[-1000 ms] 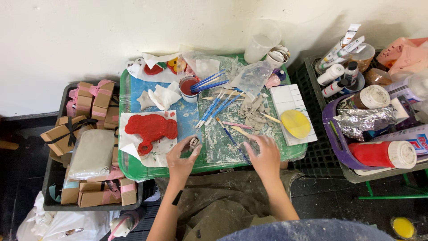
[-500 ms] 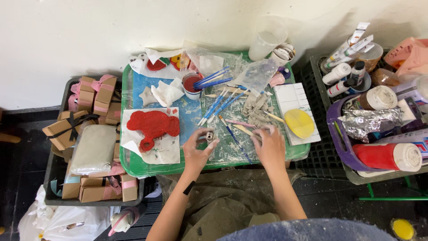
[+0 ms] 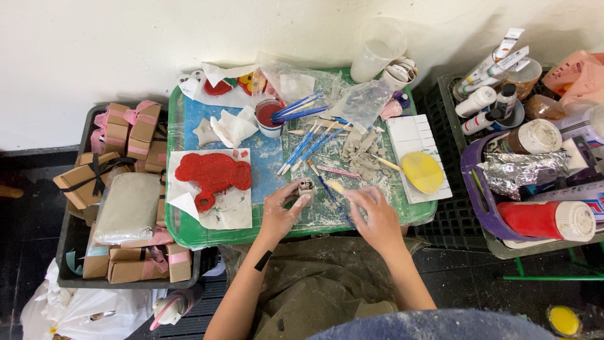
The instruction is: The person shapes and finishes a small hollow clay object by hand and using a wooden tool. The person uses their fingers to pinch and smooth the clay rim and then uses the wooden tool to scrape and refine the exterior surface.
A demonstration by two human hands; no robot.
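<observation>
Grey clay makes up the small piece (image 3: 306,187) pinched in the left hand (image 3: 281,213), which holds it upright between thumb and fingertips just above the green tray (image 3: 189,234). The piece sits at the very top of that grip, sticking out past the fingers, with its open end facing up. The right hand (image 3: 372,214) is closed narrowly around a thin wooden tool (image 3: 335,187), whose pale tip points toward the clay piece and ends just beside it; whether tip and clay touch cannot be told. Both hands are dusted with white clay.

Near the left hand lies a red painted clay shape (image 3: 211,176) on white paper (image 3: 233,211). Blue-handled brushes (image 3: 308,141) lie fanned out behind the hands, beside a cup of red paint (image 3: 268,116) and a heap of grey clay scraps (image 3: 360,150). A yellow disc (image 3: 422,172) rests on a white palette (image 3: 415,135) at the tray's right edge.
</observation>
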